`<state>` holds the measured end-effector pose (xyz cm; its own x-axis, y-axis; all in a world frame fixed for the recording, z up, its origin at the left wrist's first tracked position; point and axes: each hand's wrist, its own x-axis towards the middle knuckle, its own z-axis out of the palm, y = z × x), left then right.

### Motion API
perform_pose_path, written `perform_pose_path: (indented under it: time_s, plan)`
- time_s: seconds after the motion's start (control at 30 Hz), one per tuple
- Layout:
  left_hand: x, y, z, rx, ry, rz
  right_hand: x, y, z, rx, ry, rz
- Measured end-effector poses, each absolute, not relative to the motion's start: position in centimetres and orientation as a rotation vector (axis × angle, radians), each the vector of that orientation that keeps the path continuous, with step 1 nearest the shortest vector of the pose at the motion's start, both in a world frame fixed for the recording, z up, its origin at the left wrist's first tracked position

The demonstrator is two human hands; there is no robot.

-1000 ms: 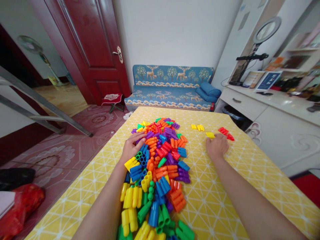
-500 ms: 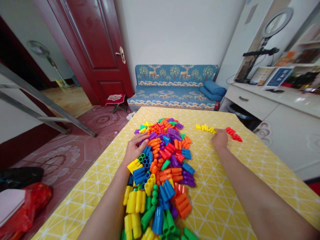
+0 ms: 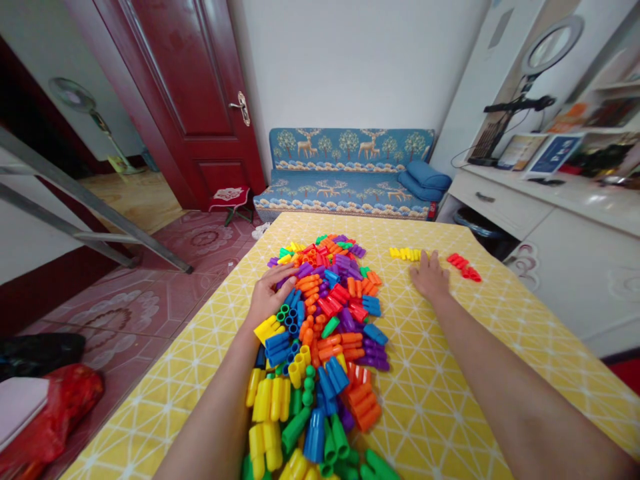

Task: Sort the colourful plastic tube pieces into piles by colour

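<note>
A long heap of bullet-shaped plastic building blocks [image 3: 330, 347] in yellow, blue, green, orange, red and purple runs down the middle of the table. My left hand [image 3: 270, 293] lies against the heap's left edge, fingers extended over purple blocks, gripping nothing visible. Farther right, my right hand [image 3: 431, 277] rests on the cloth with its fingers spread. Its fingertips reach the right end of a row of yellow blocks [image 3: 404, 254], partly hiding that end. Just beyond the hand, on its right, lies a short row of red blocks [image 3: 464, 267].
A yellow patterned cloth [image 3: 415, 400] covers the table. Behind it stands a blue sofa [image 3: 345, 183] with deer prints. On the right is a white cabinet [image 3: 575, 267] carrying a ring light [image 3: 553, 47]. A metal ladder [image 3: 110, 220] leans at left, near a red stool [image 3: 231, 197].
My right hand has shifted slightly left, and its bunched fingers have spread out by the yellow row. My left hand stays at the heap. The view has moved very slightly.
</note>
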<state>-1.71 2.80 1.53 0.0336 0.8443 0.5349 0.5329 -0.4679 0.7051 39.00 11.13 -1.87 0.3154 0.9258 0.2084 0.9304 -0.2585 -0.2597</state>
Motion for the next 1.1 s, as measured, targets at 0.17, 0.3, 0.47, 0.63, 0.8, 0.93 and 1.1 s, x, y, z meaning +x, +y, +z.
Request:
perform_pose_path:
  time_s: [0.17,0.3,0.47,0.63,0.8,0.93,1.1]
  plan:
    - [-1.9,3.1,1.1,2.023,1.388,1.417,37.3,9.2,-1.7,-2.476,-1.677,0.006]
    - [-1.9,3.1,1.1,2.021,1.393,1.423,35.7,6.7,-1.7,-2.485,-1.714,0.0]
    - [-1.8,3.0,1.2,2.03,1.389,1.435,33.5,3.4,-2.1,-2.398,-1.76,-0.008]
    - [-1.9,3.2,1.0,2.032,1.39,1.442,30.3,0.4,-1.6,-1.856,-1.636,0.177]
    - [-2.0,3.3,0.9,2.03,1.378,1.441,25.0,-3.6,2.1,-1.111,-1.574,0.319]
    - [-1.9,3.3,0.9,2.031,1.361,1.442,20.5,-7.2,4.5,-0.845,-1.893,0.482]
    - [-1.8,3.2,1.1,2.028,1.36,1.44,18.1,-9.6,5.2,-0.855,-2.212,0.483]
